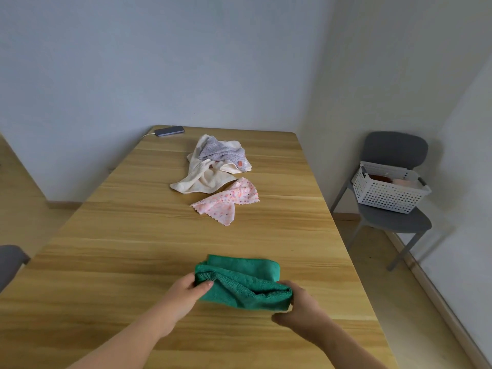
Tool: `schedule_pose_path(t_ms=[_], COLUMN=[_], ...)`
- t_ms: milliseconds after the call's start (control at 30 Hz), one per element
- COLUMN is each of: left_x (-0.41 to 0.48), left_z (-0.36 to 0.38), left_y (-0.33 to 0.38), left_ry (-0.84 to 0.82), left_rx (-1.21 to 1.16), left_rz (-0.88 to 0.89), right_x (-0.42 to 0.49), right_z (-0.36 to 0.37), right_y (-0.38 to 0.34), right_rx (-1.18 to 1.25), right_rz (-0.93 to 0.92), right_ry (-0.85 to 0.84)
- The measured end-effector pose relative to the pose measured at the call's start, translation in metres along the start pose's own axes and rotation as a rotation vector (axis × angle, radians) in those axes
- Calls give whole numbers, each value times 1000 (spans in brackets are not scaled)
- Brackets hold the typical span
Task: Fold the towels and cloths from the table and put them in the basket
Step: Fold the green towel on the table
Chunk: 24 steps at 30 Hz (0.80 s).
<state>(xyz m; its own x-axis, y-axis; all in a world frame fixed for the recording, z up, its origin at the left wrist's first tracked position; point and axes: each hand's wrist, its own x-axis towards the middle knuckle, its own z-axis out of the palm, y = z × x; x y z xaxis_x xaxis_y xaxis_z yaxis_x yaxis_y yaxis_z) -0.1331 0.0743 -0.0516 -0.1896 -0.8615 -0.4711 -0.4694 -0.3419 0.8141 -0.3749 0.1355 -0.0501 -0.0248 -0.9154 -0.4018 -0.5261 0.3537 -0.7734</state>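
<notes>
Head view: a green towel (pixel 239 283), part-folded on the surface (pixel 106 262), is gripped at each end by the left hand (pixel 190 288) and right hand (pixel 295 302). Next, a carry to the basket (pixel 388 191) seems needed.

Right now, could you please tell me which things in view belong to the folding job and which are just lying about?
Job: green towel, gripped by left hand and right hand; cream towel; grey dotted cloth; pink patterned cloth; white basket.
Lying about: phone at the far corner of the table; grey chair under the basket.
</notes>
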Motion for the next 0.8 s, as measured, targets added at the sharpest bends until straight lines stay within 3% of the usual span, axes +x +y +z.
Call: schedule_pose_path(t_ms=[100,233,333,567,800], left_x=[4,10,17,25,38], left_z=[-1,-5,-3,-5,9], left_y=[-3,-3,-3,-12,-18], left_ry=[9,11,42,-50,119], left_rx=[-4,-50,-72,-50,261], left_rz=[-35,-53,-45,-42,-18], right_x=[0,4,9,19,31], right_z=[-1,1,9,16,25], right_y=[-1,-4,-11,-6,0], right_rx=[-177,-236,-210,-95,65], right_rz=[-52,-223,-288,-16,223], right_ry=[26,172,182,141,246])
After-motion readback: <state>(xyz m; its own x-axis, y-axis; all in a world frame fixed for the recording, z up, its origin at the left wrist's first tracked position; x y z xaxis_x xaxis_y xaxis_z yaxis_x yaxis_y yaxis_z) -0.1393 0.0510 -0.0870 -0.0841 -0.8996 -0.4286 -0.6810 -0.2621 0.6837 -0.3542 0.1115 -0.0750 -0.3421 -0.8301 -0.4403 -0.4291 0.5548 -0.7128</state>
